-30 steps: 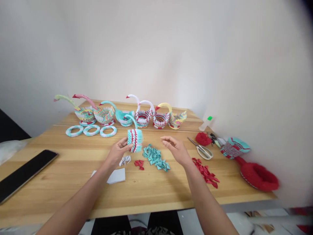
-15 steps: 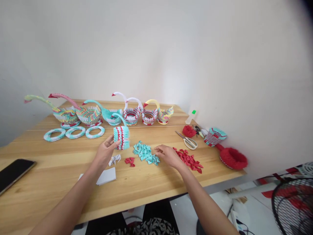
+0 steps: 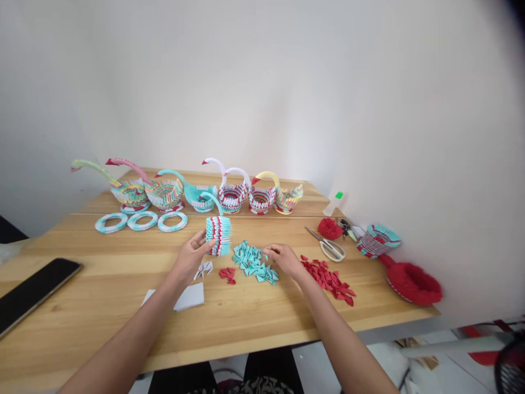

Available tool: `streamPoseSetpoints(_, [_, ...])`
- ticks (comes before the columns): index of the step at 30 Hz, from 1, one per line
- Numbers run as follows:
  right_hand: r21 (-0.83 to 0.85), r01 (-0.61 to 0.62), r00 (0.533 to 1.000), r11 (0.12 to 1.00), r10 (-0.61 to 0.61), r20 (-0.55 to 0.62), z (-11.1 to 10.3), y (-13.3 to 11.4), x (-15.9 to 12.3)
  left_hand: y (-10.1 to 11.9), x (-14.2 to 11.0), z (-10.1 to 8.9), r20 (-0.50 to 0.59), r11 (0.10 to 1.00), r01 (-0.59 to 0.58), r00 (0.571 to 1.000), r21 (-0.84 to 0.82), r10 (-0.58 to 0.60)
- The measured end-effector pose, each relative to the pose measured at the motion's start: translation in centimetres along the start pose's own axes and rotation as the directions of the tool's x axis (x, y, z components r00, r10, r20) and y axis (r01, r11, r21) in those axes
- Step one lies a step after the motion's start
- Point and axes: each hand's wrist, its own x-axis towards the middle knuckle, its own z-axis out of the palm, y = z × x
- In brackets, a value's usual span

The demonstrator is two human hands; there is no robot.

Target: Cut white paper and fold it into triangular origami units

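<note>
My left hand (image 3: 191, 258) grips a small paper model (image 3: 219, 235), striped teal, white and red, and holds it upright just above the wooden table (image 3: 102, 306). My right hand (image 3: 283, 258) rests on the right edge of a pile of teal folded paper pieces (image 3: 252, 262), its fingers pinched together at the pile. I cannot make out a piece between them. A few red pieces (image 3: 227, 274) and white pieces (image 3: 204, 268) lie below the model.
Several folded-paper swans (image 3: 197, 191) line the table's back edge, with three teal rings (image 3: 141, 221) in front. Right of my hand lie red pieces (image 3: 330, 278), scissors (image 3: 330, 246), a teal cup-shaped model (image 3: 376, 241) and a red bowl shape (image 3: 412, 282). A phone (image 3: 33, 293) lies left, white paper (image 3: 186, 297) near.
My right hand came down from the air to the teal pile and its fingers closed there. The left hand kept its hold on the striped model. The camera view swayed sideways.
</note>
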Motion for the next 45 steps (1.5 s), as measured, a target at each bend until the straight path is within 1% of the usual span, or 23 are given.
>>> streamPoseSetpoints(2, [0.153, -0.06, 0.998, 0.986, 0.057, 0.024, 0.3, -0.5, 0.4, 0.2, -0.1, 0.1, -0.001, 1.0, 0.013, 1.0, -0.011, -0.013])
streamPoseSetpoints(3, [0.236, -0.07, 0.997, 0.969, 0.062, 0.04, 0.6, -1.0, 0.6, 0.3, -0.1, 0.2, 0.007, 1.0, 0.014, 1.0, -0.021, -0.014])
streamPoseSetpoints(5, [0.418, -0.063, 0.997, 0.906, 0.041, 0.063, 1.1, -2.3, 1.0, 0.5, -0.2, 0.3, 0.028, 0.999, 0.004, 1.0, -0.043, -0.003])
streamPoseSetpoints(7, [0.569, -0.059, 0.997, 0.82, 0.017, 0.078, 1.7, -3.8, 1.5, 0.7, -0.2, 0.4, 0.041, 0.998, -0.009, 0.999, -0.056, 0.012])
streamPoseSetpoints(10, [0.684, -0.081, 0.994, 0.725, 0.01, 0.107, 2.5, -5.7, 2.2, 0.7, -0.1, 0.3, 0.033, 0.998, -0.009, 0.999, -0.061, 0.011])
streamPoseSetpoints(12, [0.727, -0.087, 0.995, 0.681, 0.022, 0.098, 3.2, -6.2, 2.7, 0.7, -0.1, 0.3, 0.022, 0.998, -0.005, 1.0, -0.063, 0.006])
streamPoseSetpoints(14, [0.731, -0.053, 0.999, 0.68, 0.029, 0.045, 3.8, -6.2, 3.2, 0.6, -0.1, 0.2, 0.017, 0.998, 0.001, 1.0, -0.065, 0.0])
streamPoseSetpoints(16, [0.671, 0.017, 0.999, 0.741, 0.014, -0.042, 4.2, -5.8, 3.5, 0.6, -0.1, 0.3, 0.024, 0.998, 0.013, 1.0, -0.066, -0.011])
streamPoseSetpoints(17, [0.608, 0.056, 0.997, 0.792, -0.006, -0.083, 4.4, -5.5, 3.6, 0.6, -0.1, 0.3, 0.031, 0.998, 0.019, 0.999, -0.068, -0.017])
streamPoseSetpoints(19, [0.425, 0.12, 0.988, 0.897, -0.063, -0.144, 4.6, -5.1, 3.5, 0.7, -0.2, 0.4, 0.037, 0.997, 0.029, 0.999, -0.071, -0.027])
streamPoseSetpoints(20, [0.332, 0.143, 0.982, 0.932, -0.094, -0.161, 4.6, -4.9, 3.4, 0.7, -0.2, 0.4, 0.034, 0.997, 0.034, 0.999, -0.069, -0.032])
streamPoseSetpoints(22, [0.209, 0.168, 0.976, 0.963, -0.132, -0.173, 4.6, -4.8, 3.1, 0.7, -0.3, 0.5, 0.029, 0.997, 0.043, 0.999, -0.063, -0.041])
streamPoseSetpoints(23, [0.193, 0.171, 0.975, 0.966, -0.139, -0.172, 4.6, -4.7, 2.9, 0.7, -0.3, 0.6, 0.032, 0.997, 0.048, 0.998, -0.058, -0.047])
streamPoseSetpoints(25, [0.235, 0.168, 0.98, 0.957, -0.137, -0.143, 4.6, -4.8, 2.6, 0.7, -0.4, 0.6, 0.045, 0.997, 0.053, 0.998, -0.054, -0.051])
streamPoseSetpoints(28, [0.334, 0.168, 0.986, 0.928, -0.157, -0.06, 4.6, -4.8, 2.4, 0.6, -0.4, 0.7, 0.055, 0.997, 0.052, 0.997, -0.057, -0.049])
streamPoseSetpoints(30, [0.346, 0.184, 0.982, 0.92, -0.183, -0.034, 4.8, -4.9, 2.4, 0.6, -0.4, 0.7, 0.05, 0.997, 0.054, 0.997, -0.054, -0.051])
streamPoseSetpoints(33, [0.339, 0.193, 0.981, 0.921, -0.183, -0.06, 5.1, -5.1, 2.2, 0.5, -0.4, 0.7, 0.052, 0.997, 0.064, 0.997, -0.051, -0.061])
streamPoseSetpoints(39, [0.401, 0.118, 0.991, 0.908, -0.082, -0.106, 5.4, -5.8, 1.8, 0.3, -0.3, 0.6, 0.07, 0.996, 0.06, 0.996, -0.061, -0.056])
streamPoseSetpoints(43, [0.354, 0.108, 0.991, 0.929, -0.07, -0.118, 5.6, -5.9, 1.8, 0.3, -0.3, 0.6, 0.075, 0.996, 0.06, 0.996, -0.067, -0.055])
streamPoseSetpoints(45, [0.372, 0.101, 0.992, 0.922, -0.063, -0.113, 5.8, -5.8, 1.8, 0.3, -0.3, 0.6, 0.082, 0.996, 0.056, 0.995, -0.069, -0.051])
